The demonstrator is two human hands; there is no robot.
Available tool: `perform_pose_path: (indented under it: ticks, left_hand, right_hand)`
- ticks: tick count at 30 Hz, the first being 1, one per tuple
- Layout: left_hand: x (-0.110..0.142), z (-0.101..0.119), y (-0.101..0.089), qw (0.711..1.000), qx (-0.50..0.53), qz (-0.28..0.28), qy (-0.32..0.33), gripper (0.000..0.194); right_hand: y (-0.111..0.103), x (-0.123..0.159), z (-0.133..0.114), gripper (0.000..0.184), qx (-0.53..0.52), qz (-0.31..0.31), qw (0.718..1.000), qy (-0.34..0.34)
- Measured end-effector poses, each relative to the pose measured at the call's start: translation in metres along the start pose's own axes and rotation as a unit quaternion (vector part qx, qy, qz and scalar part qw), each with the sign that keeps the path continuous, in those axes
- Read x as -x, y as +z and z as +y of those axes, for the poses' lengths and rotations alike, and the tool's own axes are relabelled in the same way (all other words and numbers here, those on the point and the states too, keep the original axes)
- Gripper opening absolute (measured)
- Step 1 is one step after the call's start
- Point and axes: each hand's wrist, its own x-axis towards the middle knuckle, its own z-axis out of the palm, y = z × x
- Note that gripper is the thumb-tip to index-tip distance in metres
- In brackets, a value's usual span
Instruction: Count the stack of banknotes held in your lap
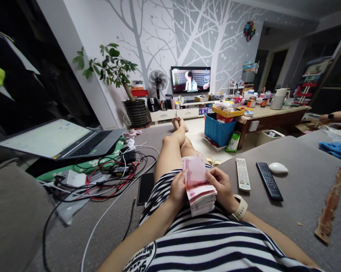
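Observation:
A thick stack of pink banknotes [200, 185] is held over my lap, some of its notes raised upright and the rest bent down toward me. My left hand [178, 189] grips the stack along its left side, with the fingers hidden behind the notes. On the right side, my right hand [220, 186] pinches the notes near their upper edge between thumb and fingers. A pale watch [239, 207] is on my right wrist. Black and white striped cloth [215, 241] covers my lap under the stack.
Left of my legs lie a black phone [145, 188], tangled cables [113, 177] and an open laptop [71, 139]. To the right are a white remote [243, 174], a black remote [269, 181], a white mouse [278, 167] and a brown strip [332, 206]. Another person's arm [340, 114] reaches in at far right.

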Motion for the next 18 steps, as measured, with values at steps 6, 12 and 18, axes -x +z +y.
perform_pose_path:
  ticks: [6, 12, 18]
  left_hand:
    - [-0.0019, -0.0039, -0.002, 1.0, 0.007, -0.001, -0.003, 0.018]
    - [-0.0005, -0.0021, 0.0038, 0.994, 0.096, -0.008, -0.041, 0.019]
    - [-0.0023, -0.0079, 0.0026, 0.987, 0.142, -0.032, -0.066, 0.03]
  right_hand:
    - [0.0, 0.0007, 0.0008, 0.027, -0.01, 0.001, 1.0, -0.002]
    - [0.0003, 0.0008, -0.0019, 0.026, -0.013, 0.004, 1.0, -0.003]
    - [-0.0001, 0.0022, -0.0056, 0.037, -0.026, -0.025, 0.999, -0.013]
